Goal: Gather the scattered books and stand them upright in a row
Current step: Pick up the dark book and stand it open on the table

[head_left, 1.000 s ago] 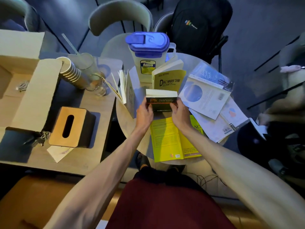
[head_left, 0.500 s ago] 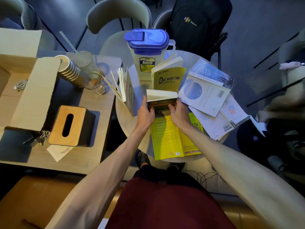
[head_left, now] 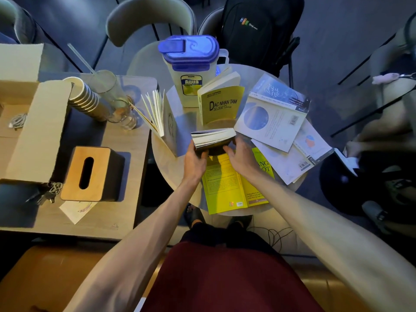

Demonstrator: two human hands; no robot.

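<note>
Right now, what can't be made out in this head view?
- Dark book: cover motion-blurred, partly behind the left hand and right hand.
- Yellow book lying flat: title covered by the right forearm.
- White books underneath the white-and-blue book: overlapped; count unclear.
- Cardboard box: cut off by the left edge.

We look down on a dim room with a cool bluish cast. Light falls from above onto the round table (head_left: 171, 167), brightest on the yellow open book (head_left: 225, 183) and the white paperback (head_left: 270, 122). The tissue box (head_left: 90, 174) throws a soft shadow to its right. The wide lens bends the edges, stretching both forearms. Corners sink into darkness. The small book (head_left: 211, 136) between the hands is slightly blurred.
</note>
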